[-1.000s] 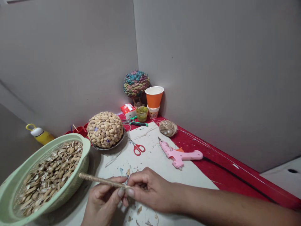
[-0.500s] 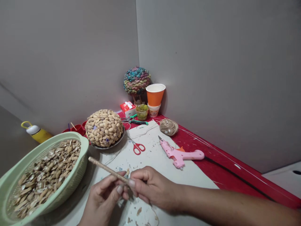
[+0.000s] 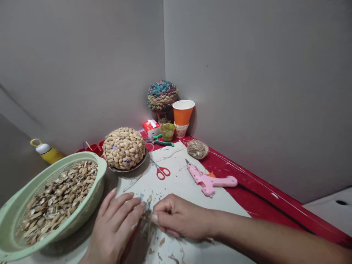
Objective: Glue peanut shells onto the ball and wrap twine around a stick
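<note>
My left hand (image 3: 117, 222) is spread palm down over the paper, its fingers stretched toward my right hand. The thumb is hidden from view. My right hand (image 3: 180, 216) is closed in a pinch just beside those fingertips. Between both hands is a thin brown, twine-wrapped stick (image 3: 148, 222), smeared by motion and partly hidden by my left hand. Below my right hand, a loose strand of twine (image 3: 182, 249) lies among scraps of shell on the white paper (image 3: 220, 216).
A green basket (image 3: 95, 203) of peanut shells stands left. Behind are a peanut-covered dome (image 3: 125, 148) on a plate, red scissors (image 3: 162, 172), pliers (image 3: 163, 143) and a twine ball (image 3: 197, 149). A pink glue gun (image 3: 211, 180) lies right, with orange cups (image 3: 183, 114) at the back.
The twine-wrapped stick, which pointed up and left, has swung down between the hands and blurred. My left hand has opened out from its pinch and turned palm down. My right hand barely moved.
</note>
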The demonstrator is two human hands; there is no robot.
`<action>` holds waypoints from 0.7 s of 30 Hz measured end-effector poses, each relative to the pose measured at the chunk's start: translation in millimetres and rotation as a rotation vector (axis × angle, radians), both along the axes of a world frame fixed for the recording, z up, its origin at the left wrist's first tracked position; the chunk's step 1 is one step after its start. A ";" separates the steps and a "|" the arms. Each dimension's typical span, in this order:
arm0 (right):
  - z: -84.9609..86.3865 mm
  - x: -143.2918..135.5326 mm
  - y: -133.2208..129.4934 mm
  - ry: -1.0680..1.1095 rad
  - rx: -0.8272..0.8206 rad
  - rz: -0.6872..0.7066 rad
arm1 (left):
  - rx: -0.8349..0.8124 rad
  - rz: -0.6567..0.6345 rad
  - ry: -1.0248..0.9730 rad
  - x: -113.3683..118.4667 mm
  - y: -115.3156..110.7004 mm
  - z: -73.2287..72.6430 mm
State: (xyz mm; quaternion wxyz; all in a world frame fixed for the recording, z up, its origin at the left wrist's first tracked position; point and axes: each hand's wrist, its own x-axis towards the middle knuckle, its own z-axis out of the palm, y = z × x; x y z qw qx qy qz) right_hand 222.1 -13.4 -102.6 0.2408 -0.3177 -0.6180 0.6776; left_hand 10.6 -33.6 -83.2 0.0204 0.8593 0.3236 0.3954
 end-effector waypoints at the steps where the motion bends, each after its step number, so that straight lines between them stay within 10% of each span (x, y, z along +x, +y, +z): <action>1: 0.7 0.1 -1.4 -0.017 0.004 0.025 | -0.002 -0.076 0.137 -1.5 3.7 -1.8; 8: 1.1 2.6 -1.1 -0.073 -0.038 0.144 | -0.289 -0.334 0.311 -2.0 9.2 1.3; 21: -6.5 5.0 8.8 -0.161 -0.137 0.234 | -0.543 -0.283 0.276 2.4 8.1 -3.4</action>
